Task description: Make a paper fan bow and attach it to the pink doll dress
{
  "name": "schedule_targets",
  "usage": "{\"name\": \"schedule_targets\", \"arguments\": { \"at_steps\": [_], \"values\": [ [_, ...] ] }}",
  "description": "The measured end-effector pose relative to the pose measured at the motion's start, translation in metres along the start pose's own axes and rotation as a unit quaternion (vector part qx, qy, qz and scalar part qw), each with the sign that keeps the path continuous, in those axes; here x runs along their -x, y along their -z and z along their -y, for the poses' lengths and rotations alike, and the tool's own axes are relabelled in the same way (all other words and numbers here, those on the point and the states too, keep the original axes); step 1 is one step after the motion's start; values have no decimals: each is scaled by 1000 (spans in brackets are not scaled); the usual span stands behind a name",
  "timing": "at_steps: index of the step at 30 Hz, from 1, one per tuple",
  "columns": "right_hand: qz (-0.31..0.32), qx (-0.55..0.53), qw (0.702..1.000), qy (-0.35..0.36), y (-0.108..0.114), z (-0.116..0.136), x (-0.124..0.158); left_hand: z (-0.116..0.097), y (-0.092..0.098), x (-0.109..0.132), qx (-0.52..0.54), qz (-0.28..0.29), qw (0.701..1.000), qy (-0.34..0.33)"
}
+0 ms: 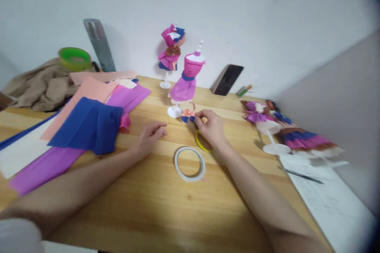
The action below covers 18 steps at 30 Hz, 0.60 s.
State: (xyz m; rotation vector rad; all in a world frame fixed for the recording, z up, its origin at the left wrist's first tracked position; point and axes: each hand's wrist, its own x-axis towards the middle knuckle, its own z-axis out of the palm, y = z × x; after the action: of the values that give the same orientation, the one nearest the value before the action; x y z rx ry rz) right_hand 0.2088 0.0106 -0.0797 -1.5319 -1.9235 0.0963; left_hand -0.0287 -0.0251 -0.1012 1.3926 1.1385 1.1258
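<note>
Paper bow (187, 115), peach and blue: head view, on the wooden table (148, 213), just beside the white base of the nearer dress form (190, 71). Right hand (209, 126): thumb and fingers drawn together at the bow's blue right edge, apparently pinching it; fine contact blurred. Yellow loop (200, 142) partly under that hand; what it belongs to cannot be told. Left hand (150, 136): loosely curled, fingers slightly apart, nothing held, low over the table, left of the bow. Tape roll (176, 166) lies flat between the forearms. Nearer form wears a pink top, blue waist and purple skirt; second dress form (172, 52) upright behind it, to the left. Phone (228, 80) leans on the wall, right of both. Blue sheet (86, 124) tops the overlapping coloured sheets at left. Pen (305, 176) on white paper (329, 205) at right.
</note>
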Motion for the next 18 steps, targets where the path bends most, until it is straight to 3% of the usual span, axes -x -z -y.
{"name": "schedule_targets", "arguments": {
  "at_steps": [4,8,11,13,15,18],
  "values": [
    [47,64,995,-63,8,-9,-8,-6,0,0,-5,-17,1000,10],
    [13,112,987,-117,35,-37,-28,-12,-1,2,-16,-23,999,21],
    [-54,163,968,-181,69,-80,-50,-12,-2,2,-14,-25,999,24],
    [-81,232,933,-264,90,-116,-61,-10,-2,2,-14,-31,999,25],
    [-55,240,914,-324,103,-149,-66,-8,-2,1,-21,-34,999,23],
    [-45,212,916,-337,112,-186,-66,-5,-2,1,-36,-31,999,18]
  ]
}}
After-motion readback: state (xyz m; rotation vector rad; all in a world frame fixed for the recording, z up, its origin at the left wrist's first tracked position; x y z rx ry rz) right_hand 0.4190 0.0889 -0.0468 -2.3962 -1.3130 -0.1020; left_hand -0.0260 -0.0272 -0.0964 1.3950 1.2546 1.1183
